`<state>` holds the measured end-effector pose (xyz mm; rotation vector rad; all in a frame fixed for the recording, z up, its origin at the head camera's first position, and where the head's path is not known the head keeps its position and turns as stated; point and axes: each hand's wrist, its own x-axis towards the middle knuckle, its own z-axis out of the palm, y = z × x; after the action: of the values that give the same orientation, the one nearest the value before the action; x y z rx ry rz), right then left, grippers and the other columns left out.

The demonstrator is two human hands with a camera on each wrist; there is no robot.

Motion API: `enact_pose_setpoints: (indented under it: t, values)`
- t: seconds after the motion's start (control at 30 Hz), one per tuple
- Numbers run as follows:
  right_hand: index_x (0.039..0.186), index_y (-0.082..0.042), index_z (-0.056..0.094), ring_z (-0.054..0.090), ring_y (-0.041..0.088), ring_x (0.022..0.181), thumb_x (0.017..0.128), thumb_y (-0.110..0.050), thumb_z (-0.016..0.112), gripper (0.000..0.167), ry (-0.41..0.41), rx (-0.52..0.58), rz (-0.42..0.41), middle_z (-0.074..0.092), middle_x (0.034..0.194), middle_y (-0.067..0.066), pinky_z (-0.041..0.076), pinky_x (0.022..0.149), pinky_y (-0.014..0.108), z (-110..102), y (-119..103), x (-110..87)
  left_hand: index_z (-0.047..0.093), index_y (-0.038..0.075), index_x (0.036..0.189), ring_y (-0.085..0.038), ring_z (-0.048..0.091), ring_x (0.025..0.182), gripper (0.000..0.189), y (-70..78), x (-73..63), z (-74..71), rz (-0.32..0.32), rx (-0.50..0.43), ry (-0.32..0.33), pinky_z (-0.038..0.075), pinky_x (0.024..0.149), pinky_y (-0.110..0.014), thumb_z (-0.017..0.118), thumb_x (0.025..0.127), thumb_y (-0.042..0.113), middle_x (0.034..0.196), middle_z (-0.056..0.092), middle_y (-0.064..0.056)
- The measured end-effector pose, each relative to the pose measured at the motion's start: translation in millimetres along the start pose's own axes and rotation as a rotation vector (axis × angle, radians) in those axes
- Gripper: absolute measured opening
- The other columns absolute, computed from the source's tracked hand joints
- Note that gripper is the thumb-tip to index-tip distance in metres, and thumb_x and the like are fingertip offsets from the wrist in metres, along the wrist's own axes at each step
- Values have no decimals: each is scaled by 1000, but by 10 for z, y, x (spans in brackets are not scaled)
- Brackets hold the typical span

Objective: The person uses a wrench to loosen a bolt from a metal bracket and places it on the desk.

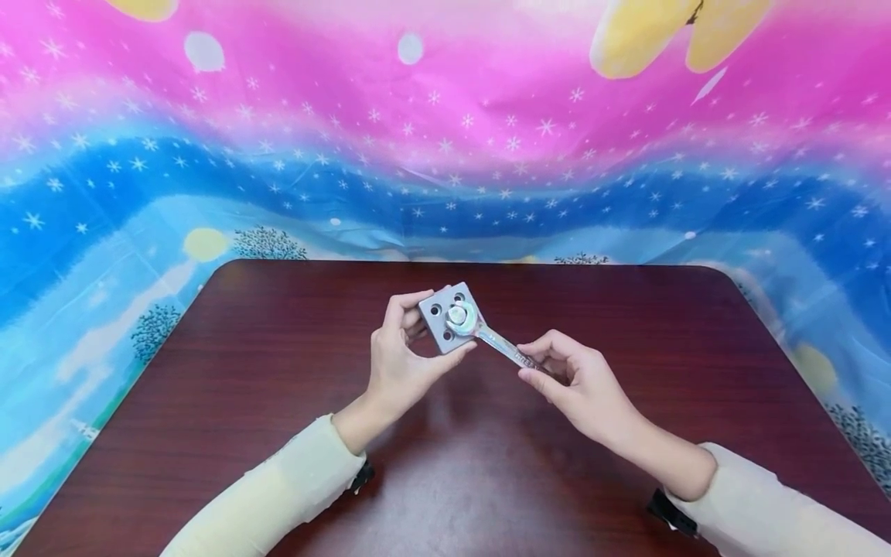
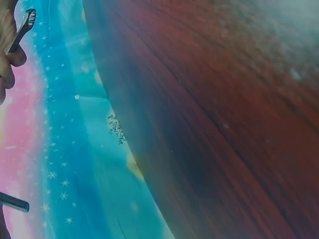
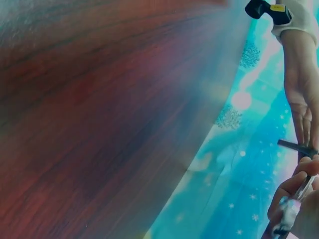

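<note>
Snowflake-printed cloth (image 1: 452, 170) hangs behind the dark bench (image 1: 292, 340) on my feed. I see the left hand (image 1: 397, 367), fingers clamped on a metal block (image 1: 438, 323) above the bench. Right of those fingers, the right hand (image 1: 592, 391) pinches a wrench (image 1: 496, 340) — its far end around a bolt head (image 1: 457, 315) on the block.

Clear head view, foggy wrist views
Soft white light shines on the brown table (image 1: 459, 433) and glints on the wrench (image 1: 497, 345). Both wrist views make the table dim and blurry.
</note>
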<state>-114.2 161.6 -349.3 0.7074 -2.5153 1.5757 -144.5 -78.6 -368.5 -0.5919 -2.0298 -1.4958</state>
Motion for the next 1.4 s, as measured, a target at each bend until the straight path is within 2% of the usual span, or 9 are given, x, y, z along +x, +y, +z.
enact_pose_setpoints:
  t: [0.13, 0.3, 0.63, 0.93, 1.0, 1.07, 1.13, 1.23, 1.4]
  values:
    - [107, -7, 68, 58, 7, 63, 85, 4, 73, 24, -12, -13, -26, 72, 87, 4, 43, 47, 23, -80, 22, 22, 49, 3, 127, -16, 73, 96, 74, -3, 18, -62, 12, -35, -108, 60, 85, -25, 92, 67, 8, 115, 74, -10]
    - [102, -8, 70, 58, 4, 64, 84, 6, 73, 23, -79, -56, -97, 72, 84, 5, 47, 51, 21, -247, 95, 64, 50, 7, 128, -15, 72, 102, 77, 12, 50, -185, 19, -125, -330, 60, 88, -29, 92, 64, 2, 121, 72, -9]
    - [103, -19, 75, 51, 5, 64, 83, -1, 77, 26, -262, -152, -224, 69, 90, -6, 44, 52, 21, -554, 188, 232, 50, 9, 127, -12, 70, 109, 72, 19, 46, -225, -16, -241, -672, 60, 88, -29, 91, 68, 5, 130, 68, -10]
    - [104, -20, 73, 62, 6, 77, 83, 1, 76, 30, -465, -81, -396, 71, 93, -6, 52, 61, 20, -485, 244, 411, 50, 9, 126, -9, 72, 101, 68, 17, 38, -325, -145, -298, -977, 60, 87, -28, 90, 71, 10, 120, 72, -9]
    - [104, -20, 74, 63, 6, 79, 82, 1, 77, 31, -487, -92, -422, 72, 93, -7, 53, 65, 22, -469, 242, 450, 51, 9, 126, -8, 72, 99, 67, 17, 24, -324, -176, -300, -1017, 60, 88, -28, 90, 72, 11, 115, 73, -9]
    - [102, -23, 74, 63, 3, 83, 81, -1, 79, 31, -480, -149, -427, 72, 94, -10, 49, 78, 24, -454, 228, 484, 52, 9, 126, -7, 72, 97, 66, 14, 18, -318, -200, -299, -1039, 60, 88, -27, 90, 72, 11, 113, 74, -8]
    - [99, -27, 74, 62, 1, 88, 81, -3, 79, 31, -469, -211, -411, 71, 95, -14, 39, 94, 36, -442, 203, 517, 52, 9, 125, -6, 72, 96, 64, 10, 21, -310, -207, -297, -1056, 60, 88, -26, 89, 72, 12, 111, 74, -8]
    - [96, -32, 72, 61, -1, 96, 81, -6, 80, 31, -460, -291, -364, 69, 96, -20, 23, 96, 50, -435, 169, 561, 52, 8, 124, -6, 72, 96, 64, 5, 37, -294, -202, -294, -1074, 59, 88, -26, 89, 72, 12, 112, 75, -8]
    - [95, -34, 71, 60, -2, 100, 82, -7, 79, 31, -462, -325, -315, 67, 97, -23, 19, 101, 56, -455, 145, 607, 51, 8, 125, -6, 72, 98, 65, -3, 62, -296, -180, -276, -1053, 59, 89, -25, 89, 73, 14, 112, 74, -8]
